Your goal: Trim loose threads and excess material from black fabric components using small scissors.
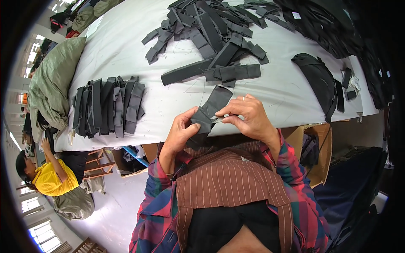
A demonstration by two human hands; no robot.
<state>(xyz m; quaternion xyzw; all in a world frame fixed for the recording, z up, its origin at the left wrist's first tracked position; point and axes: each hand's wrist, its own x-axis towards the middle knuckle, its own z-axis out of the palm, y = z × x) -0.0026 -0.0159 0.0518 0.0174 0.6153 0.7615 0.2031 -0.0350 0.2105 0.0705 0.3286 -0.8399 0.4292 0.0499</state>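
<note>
A dark grey fabric strip (219, 98) hangs over the table's near edge, gripped by my left hand (182, 130) with the thumb on top of a fold. My right hand (249, 116), with a ring on one finger, is closed in a pinch just right of the strip. Between its thumb and fingers shows a small silvery pointed tool (217, 119), its tip against the cloth; it looks like thread snips, though the fingers hide most of it. Beyond my hands lies a loose pile of similar strips (209, 29).
A neat row of strips (109, 105) lies at left on the white-covered table (168, 101). Black fabric pieces (316, 80) sit at right. Below the edge stands a cardboard box (322, 156). A person in yellow (55, 177) works at far left, near a green cloth bundle (57, 80).
</note>
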